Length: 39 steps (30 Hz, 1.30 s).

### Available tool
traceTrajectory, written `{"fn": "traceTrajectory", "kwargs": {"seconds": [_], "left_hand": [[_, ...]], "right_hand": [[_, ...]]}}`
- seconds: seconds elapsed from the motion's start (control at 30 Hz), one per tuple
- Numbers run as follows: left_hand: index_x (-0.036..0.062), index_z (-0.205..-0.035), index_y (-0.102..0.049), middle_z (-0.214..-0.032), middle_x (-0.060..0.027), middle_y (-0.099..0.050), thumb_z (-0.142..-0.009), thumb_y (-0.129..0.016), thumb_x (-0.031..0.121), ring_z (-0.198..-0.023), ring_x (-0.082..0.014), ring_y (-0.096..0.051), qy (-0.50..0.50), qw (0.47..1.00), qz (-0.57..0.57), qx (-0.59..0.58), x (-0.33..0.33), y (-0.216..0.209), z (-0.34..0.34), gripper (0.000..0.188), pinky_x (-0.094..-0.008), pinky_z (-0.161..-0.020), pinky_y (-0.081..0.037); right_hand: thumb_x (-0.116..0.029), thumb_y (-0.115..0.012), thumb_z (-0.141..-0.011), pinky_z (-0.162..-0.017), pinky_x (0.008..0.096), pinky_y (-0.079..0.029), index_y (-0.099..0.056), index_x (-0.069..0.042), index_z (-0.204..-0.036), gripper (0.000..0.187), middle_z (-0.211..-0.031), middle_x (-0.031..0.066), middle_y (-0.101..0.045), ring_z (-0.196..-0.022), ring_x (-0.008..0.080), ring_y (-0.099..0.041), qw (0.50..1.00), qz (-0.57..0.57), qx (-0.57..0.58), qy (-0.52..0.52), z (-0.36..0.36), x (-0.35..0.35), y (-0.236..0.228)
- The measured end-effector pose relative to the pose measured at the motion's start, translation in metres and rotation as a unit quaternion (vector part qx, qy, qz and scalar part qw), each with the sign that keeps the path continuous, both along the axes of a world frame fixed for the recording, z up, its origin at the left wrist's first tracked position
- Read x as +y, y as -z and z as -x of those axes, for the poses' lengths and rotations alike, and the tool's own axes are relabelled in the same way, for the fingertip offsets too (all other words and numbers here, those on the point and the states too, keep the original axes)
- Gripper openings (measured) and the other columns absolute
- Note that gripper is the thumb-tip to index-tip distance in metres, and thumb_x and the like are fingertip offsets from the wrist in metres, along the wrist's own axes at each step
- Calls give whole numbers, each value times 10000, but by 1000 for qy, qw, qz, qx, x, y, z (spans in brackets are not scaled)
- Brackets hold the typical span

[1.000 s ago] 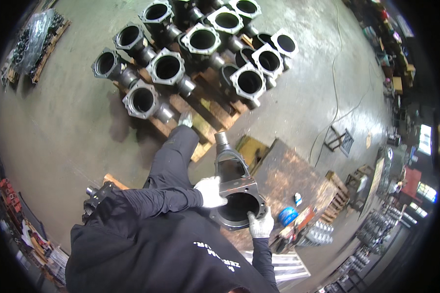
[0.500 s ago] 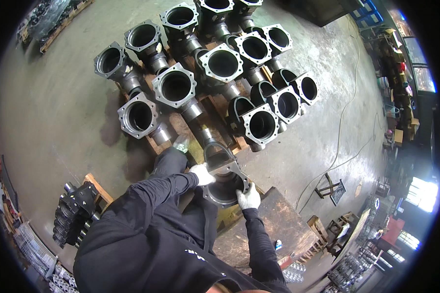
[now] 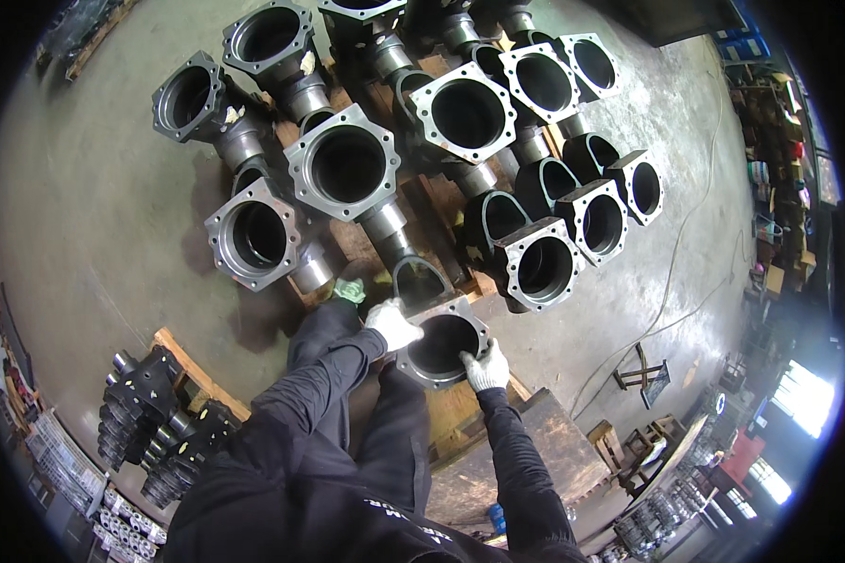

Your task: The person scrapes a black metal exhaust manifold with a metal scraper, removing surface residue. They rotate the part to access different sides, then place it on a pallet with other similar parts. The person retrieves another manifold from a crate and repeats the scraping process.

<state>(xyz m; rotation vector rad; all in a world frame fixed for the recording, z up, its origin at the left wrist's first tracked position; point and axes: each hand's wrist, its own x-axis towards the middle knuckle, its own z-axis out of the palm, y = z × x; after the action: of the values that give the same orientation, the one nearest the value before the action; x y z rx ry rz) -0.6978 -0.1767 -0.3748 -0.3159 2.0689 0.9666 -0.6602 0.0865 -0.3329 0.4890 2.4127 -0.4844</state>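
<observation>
A dark metal housing with a bored, bolt-holed flange is between my gloved hands, its arched opening and narrower neck pointing away toward the pallet. My left hand is closed on the left edge of the flange. At the lower right of the same flange, my right hand grips the rim, fingers at the bore. Whether the housing's underside rests on anything is hidden. Just beyond it lies another housing with its round bore facing up.
Several similar housings stand in rows on wooden pallets. A worn brown block-like surface is to my right. Dark stepped castings sit at left on timber. A small stool and a cable are on the floor at right.
The view has shifted closer to the rows of housings. Both hands keep their hold, and the gripped housing's flange now faces up more squarely, slightly farther from my body.
</observation>
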Motion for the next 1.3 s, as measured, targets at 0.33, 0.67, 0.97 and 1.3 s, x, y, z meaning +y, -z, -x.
{"fn": "traceTrajectory", "kwargs": {"seconds": [0.33, 0.67, 0.97, 1.3], "left_hand": [[-5, -1221, -668, -1200, -246, -685, -686, -798, 468, -1154, -393, -663, -54, 998, 36, 26, -15, 7, 28, 725, -444, -1013, -529], [-19, -1293, -609, -1281, -252, -660, -711, -817, 564, -1198, -386, -655, -52, 995, 80, 7, -15, 5, 29, 849, -442, -1022, -525], [-53, -1419, -500, -1260, -213, -671, -912, -797, 312, -1114, -311, -669, -248, 936, -16, 250, -54, -135, -29, 691, -411, -1013, -515], [-96, -1324, -586, -1309, -266, -670, -896, -776, 324, -1208, -369, -636, 114, 978, 130, 120, -193, -140, -182, 629, -413, -1078, -467]], "right_hand": [[-321, -850, -765, -767, 459, -567, -611, -64, -1225, 578, -859, 172, -723, -807, 386, -719, 997, -10, 75, -16, 41, -16, 40], [-466, -752, -904, -859, 476, -576, -424, 28, -1469, 819, -1085, 245, -751, -988, 434, -731, 1000, -6, 3, -22, 27, -17, -26], [-512, -505, -1075, -1019, 418, -508, -468, -30, -1498, 642, -1449, 195, -577, -1137, 290, -643, 519, 691, 65, 499, -88, 66, -157], [-118, -833, -880, -757, 362, -596, -723, -3, -1048, 232, -953, 109, -747, -810, 211, -706, 514, 353, 328, 710, -391, 109, -164]]}}
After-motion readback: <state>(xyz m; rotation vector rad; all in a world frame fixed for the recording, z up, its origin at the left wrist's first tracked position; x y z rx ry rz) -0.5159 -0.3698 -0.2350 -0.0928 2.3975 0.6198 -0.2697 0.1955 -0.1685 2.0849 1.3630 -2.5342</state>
